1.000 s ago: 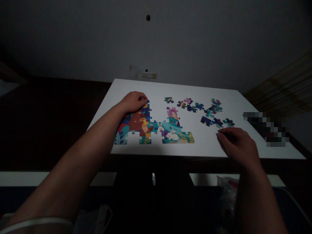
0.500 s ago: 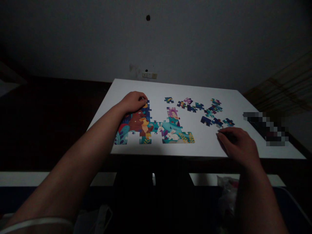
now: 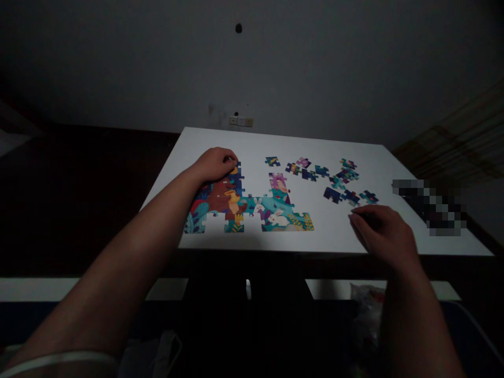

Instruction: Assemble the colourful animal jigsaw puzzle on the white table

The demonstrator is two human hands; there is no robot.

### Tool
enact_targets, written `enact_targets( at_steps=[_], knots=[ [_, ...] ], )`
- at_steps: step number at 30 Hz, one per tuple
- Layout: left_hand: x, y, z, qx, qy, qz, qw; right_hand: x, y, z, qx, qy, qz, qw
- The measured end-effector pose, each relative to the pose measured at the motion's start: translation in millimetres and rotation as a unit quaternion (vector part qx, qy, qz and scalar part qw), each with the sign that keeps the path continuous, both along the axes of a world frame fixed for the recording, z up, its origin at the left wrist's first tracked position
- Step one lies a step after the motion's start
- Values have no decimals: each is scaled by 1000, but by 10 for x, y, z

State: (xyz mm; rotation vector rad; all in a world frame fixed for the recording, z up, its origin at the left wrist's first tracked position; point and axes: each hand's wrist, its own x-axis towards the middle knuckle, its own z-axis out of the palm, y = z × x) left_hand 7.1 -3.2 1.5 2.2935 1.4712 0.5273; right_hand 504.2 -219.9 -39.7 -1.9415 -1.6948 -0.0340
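Left hand (image 3: 216, 163): fingers curled, thumb near index, over far-left part of joined puzzle (image 3: 258, 206); can't tell if pinching anything. Right hand (image 3: 384, 228): loosely curled, small thumb-index gap, near loose pieces (image 3: 333, 195); hold unclear. Puzzle flat, thin, glossy print, knobbed interlocking edges, gaps in outline. Sits left on smooth white table (image 3: 331, 231), long axis left-right, along near edge; printed animals' heads toward far side.
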Motion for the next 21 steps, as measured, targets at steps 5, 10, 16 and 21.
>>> enact_targets(
  at_steps=[5, 10, 16, 21],
  knots=[
    [-4, 10, -10, 4, 3, -3, 1000, -3, -4, 14, -3, 2, -6, 1000],
    [-7, 5, -13, 0, -2, -5, 1000, -20, -10, 34, -1, 8, -6, 1000],
    [-9, 16, -21, -2, -8, -2, 1000, -37, -4, 35, 2, 9, -8, 1000],
    [-6, 18, -32, -3, -14, -3, 1000, -27, -17, 22, 2, 11, -8, 1000]
  ],
)
